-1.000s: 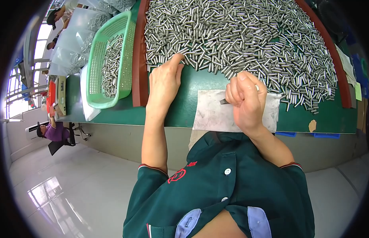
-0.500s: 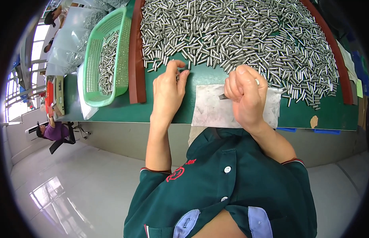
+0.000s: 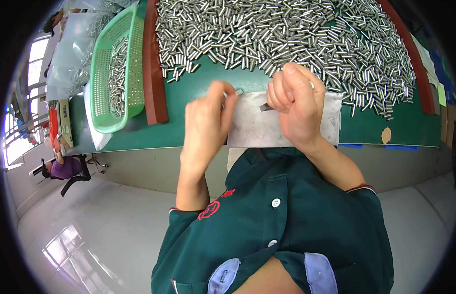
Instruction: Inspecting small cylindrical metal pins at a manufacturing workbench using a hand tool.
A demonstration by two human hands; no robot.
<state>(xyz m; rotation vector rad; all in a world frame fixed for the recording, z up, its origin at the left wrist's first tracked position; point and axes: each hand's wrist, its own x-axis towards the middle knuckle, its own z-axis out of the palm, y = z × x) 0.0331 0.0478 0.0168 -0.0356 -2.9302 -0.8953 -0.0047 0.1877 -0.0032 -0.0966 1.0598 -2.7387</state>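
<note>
Silver-coloured metal pin [image 3: 239,91], 1, short: at the fingertips of the left hand [image 3: 206,115], thumb and forefinger pinching it by the far left corner of a stained white cloth [image 3: 247,128]. Right hand [image 3: 297,98], 1: curled into a fist above the cloth, a dark flat piece [image 3: 265,107] jutting from its left side; what else it encloses, I cannot tell from here. Beyond both hands: loose pins [image 3: 267,34], heaped across a green tabletop [image 3: 181,93] between 2 red-brown rails [image 3: 152,73]. Left of the left rail: 1 pale-green perforated basket [image 3: 97,73], part-filled with similar pins. Farther left: clear plastic bags [image 3: 66,54] of metal parts; past them, 1 person in purple [image 3: 66,167], seated.
</note>
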